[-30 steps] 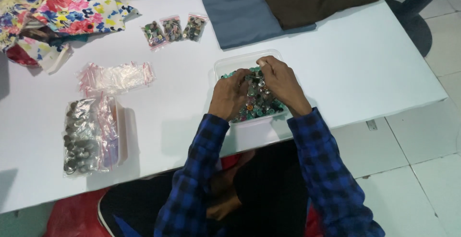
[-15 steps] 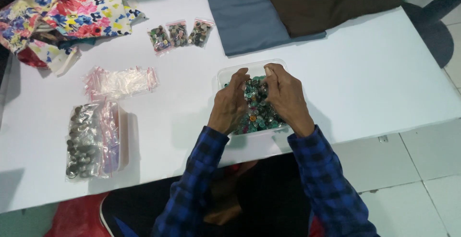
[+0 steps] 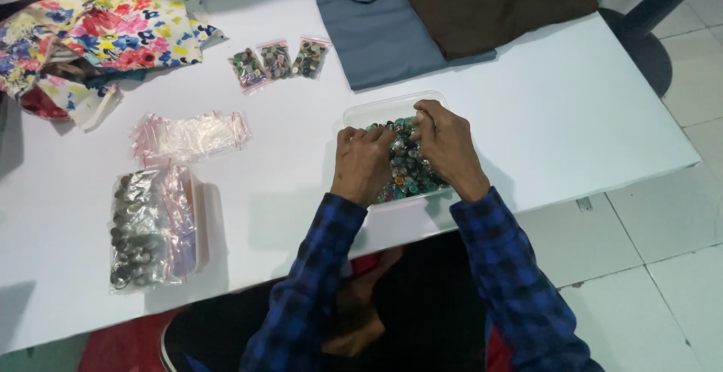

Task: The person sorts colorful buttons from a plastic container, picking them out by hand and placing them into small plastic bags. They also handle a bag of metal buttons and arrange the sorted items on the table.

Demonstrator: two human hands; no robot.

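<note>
Since the earlier frame both hands stay in the tray, the right hand (image 3: pixel 446 144) now reaching a bit further toward 12 o'clock; nothing else on the table has shifted. Clear shallow plastic tray (image 3: pixel 360 114) sits near the table's front edge, centre-right, filled with small mixed-colour buttons (image 3: pixel 407 170). Left hand (image 3: pixel 361 163) lies palm-down on the pile at the tray's 9 o'clock side, fingers curled into the buttons; cannot tell if anything is pinched. Right hand at the 1 o'clock side, fingers bunched narrow on the pile; whether they hold a button is hidden. Both sleeves blue-black plaid. White table (image 3: pixel 587 108). At 10 o'clock from the tray, three small clear zip bags of buttons (image 3: pixel 277 60) in a row. At 9 o'clock, a loose heap of empty clear zip bags (image 3: pixel 188 135); below it, a large clear bag of grey buttons (image 3: pixel 143 229). Floral fabric (image 3: pixel 105 37) at far left, folded blue-grey garment (image 3: pixel 380 22) and brown garment (image 3: pixel 489 3) at 12 o'clock.
</note>
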